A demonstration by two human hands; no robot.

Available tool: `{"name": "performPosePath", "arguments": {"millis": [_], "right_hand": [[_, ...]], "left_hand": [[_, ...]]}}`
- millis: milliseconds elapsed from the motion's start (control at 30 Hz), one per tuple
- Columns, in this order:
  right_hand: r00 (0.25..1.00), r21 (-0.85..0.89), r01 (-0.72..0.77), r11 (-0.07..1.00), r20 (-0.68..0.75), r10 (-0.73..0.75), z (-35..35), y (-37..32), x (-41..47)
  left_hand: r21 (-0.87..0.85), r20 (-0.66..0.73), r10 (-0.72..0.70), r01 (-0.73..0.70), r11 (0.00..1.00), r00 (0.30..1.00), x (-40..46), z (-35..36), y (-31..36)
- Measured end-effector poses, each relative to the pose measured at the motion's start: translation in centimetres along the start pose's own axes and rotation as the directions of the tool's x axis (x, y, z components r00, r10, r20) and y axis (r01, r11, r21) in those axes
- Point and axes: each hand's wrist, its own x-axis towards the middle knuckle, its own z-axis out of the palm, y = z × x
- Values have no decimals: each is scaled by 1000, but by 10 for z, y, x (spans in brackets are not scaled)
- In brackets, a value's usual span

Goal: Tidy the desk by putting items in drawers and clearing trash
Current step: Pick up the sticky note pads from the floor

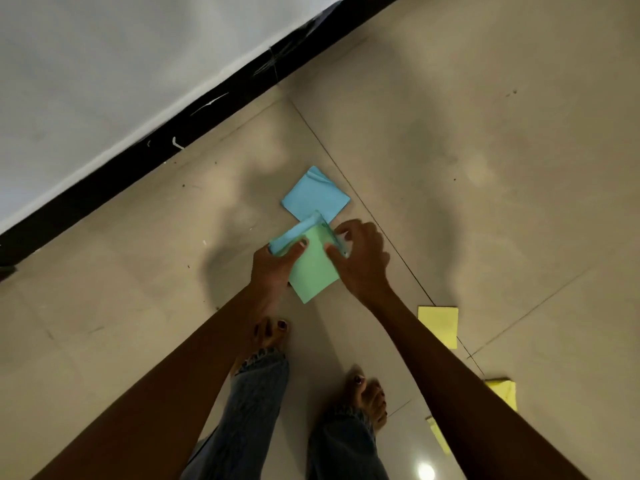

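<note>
Head view: beige tiled floor (485, 133) across most of the frame, white wall (86, 64) with black skirting (156, 150) up and left of the green paper. Two bare arms reaching down from the bottom edge, jeans and bare feet (270, 337) below the green paper. Green paper (311, 268), a square sheet held just above the floor, mid-frame. Blue paper (315, 195) flat on the floor just beyond the green paper, one corner curled. Another blue sheet (294, 233) folded along the green paper's upper left edge. Yellow paper (440, 325) on the floor to the right of the green paper and nearer; two more yellow pieces (504, 391) nearer again, partly hidden by the right arm. Left hand (273, 268) at the green paper's left edge, grip closed, thumb on top. Right hand (363, 258) at its right edge, grip pinching with curled fingers.
</note>
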Motion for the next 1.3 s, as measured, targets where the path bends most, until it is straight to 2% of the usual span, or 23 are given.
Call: {"name": "performPosePath", "arguments": {"millis": [67, 100, 133, 267, 333, 467, 567, 667, 833, 900, 1000, 1067, 1133, 1233, 1300], "right_hand": [[978, 114, -9, 993, -206, 32, 0, -2, 20], [970, 106, -12, 994, -239, 37, 0, -3, 31], [973, 53, -11, 999, -228, 23, 1, -5, 42], [999, -248, 38, 968, -19, -44, 20, -14, 81], [999, -369, 40, 928, -16, -49, 30, -19, 90], [995, -387, -96, 917, -61, 79, 35, -26, 96], [993, -365, -115, 924, -38, 109, 23, -27, 88], [985, -250, -171, 953, -78, 156, 1, -30, 67], [947, 166, -289, 943, -97, 307, -61, -42, 14], [927, 338, -330, 881, -57, 370, -92, -55, -12], [899, 635, -357, 685, 35, 436, -150, -94, -51], [896, 752, -325, 573, 51, 441, -199, -137, -86], [895, 796, -276, 538, 8, 447, -239, -176, -125], [896, 820, -127, 559, -147, 420, -305, -240, -176], [885, 784, 4, 621, -292, 363, -344, -275, -204]], "left_hand": [[-20, -31, 60, -60, 998, 998, 9, -6, 6], [-28, -26, 81, -82, 996, 996, 14, -9, 8], [-34, -18, 95, -95, 995, 995, 18, -12, 10], [-80, -25, 100, -102, 992, 995, 32, -26, 18], [-112, -34, 89, -93, 989, 995, 35, -31, 21], [-133, -24, 64, -67, 989, 998, 35, -37, 24], [-118, -1, 44, -44, 992, 999, 27, -39, 29], [-98, 46, 22, -17, 995, 999, 8, -37, 39], [-102, 42, -4, 9, 995, 999, -49, -35, 69], [-115, 34, -24, 28, 993, 999, -80, -35, 81], [-146, 29, -40, 44, 988, 999, -136, -32, 107], [-187, 11, -37, 38, 982, 999, -183, -32, 137], [-236, 0, -36, 35, 971, 999, -230, -31, 163], [-292, 22, -4, 10, 956, 1000, -300, -30, 218], [-304, 29, 18, -9, 953, 999, -338, -30, 249]]}}
